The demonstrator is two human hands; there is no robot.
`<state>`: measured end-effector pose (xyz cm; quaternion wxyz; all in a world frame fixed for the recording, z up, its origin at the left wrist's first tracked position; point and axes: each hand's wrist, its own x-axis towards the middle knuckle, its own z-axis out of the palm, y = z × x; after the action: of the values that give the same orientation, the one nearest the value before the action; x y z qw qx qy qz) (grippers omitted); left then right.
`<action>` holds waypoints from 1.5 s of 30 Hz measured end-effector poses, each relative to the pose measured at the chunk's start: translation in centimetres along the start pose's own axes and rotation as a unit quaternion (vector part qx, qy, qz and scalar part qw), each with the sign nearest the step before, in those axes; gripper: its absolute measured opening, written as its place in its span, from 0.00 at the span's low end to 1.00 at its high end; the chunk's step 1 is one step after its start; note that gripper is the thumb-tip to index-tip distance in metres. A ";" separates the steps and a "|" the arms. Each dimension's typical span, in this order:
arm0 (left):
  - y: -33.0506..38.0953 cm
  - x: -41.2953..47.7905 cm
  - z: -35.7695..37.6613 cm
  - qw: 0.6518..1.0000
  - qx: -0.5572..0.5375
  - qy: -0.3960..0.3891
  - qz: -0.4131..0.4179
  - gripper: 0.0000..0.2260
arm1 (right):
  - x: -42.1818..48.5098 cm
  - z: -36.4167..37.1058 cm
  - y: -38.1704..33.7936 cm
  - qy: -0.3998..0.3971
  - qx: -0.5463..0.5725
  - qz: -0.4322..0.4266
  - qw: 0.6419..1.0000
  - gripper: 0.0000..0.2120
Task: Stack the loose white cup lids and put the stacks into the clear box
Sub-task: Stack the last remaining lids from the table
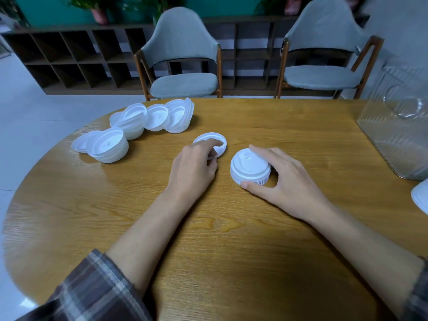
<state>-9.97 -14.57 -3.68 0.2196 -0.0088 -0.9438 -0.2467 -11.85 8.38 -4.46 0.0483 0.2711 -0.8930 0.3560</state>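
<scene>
A short stack of white lids stands upright on the wooden table at the centre. My right hand grips it, thumb at its near side and fingers curled over its far side. To its left a single white lid lies upside down. My left hand pinches that lid's near rim, with the index finger reaching into it. More loose and partly nested white lids lie in a heap at the far left. The clear box stands at the far right.
Two grey padded chairs stand behind the table, in front of a low dark shelf unit. Part of another white lid shows at the right edge, near the box. Bare tabletop lies between me and my hands.
</scene>
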 end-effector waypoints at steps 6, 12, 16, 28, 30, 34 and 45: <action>0.0 0.0 0.2 0.998 -0.046 0.027 0.022 0.18 | 0.1 0.0 0.3 0.002 0.004 -0.009 1.000 0.40; 0.6 0.2 0.2 0.986 -0.114 0.109 0.051 0.14 | 0.2 0.1 0.3 0.007 0.019 -0.012 1.000 0.38; 1.3 0.1 -0.3 0.952 -0.274 0.114 -0.073 0.12 | 0.2 0.1 0.3 0.008 0.018 -0.009 1.000 0.38; 2.5 -0.5 -0.7 0.964 -0.242 -0.033 -0.102 0.11 | 0.3 0.1 0.3 0.018 0.024 -0.011 0.999 0.39; 2.5 -0.8 -0.6 0.976 -0.197 -0.044 -0.081 0.09 | 0.3 0.2 0.4 0.021 0.019 -0.011 1.000 0.40; 2.0 -0.8 -0.1 0.986 -0.143 -0.053 -0.073 0.13 | 0.3 0.2 0.4 0.017 0.011 -0.011 1.000 0.39; 2.1 -0.7 -0.5 0.945 -0.289 -0.141 -0.060 0.28 | 0.3 0.2 0.3 0.015 0.021 -0.004 1.000 0.41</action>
<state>-8.90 -12.93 -2.67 0.0569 -0.0503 -0.8520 -0.5179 -12.24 8.33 -4.73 0.0577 0.2697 -0.8836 0.3783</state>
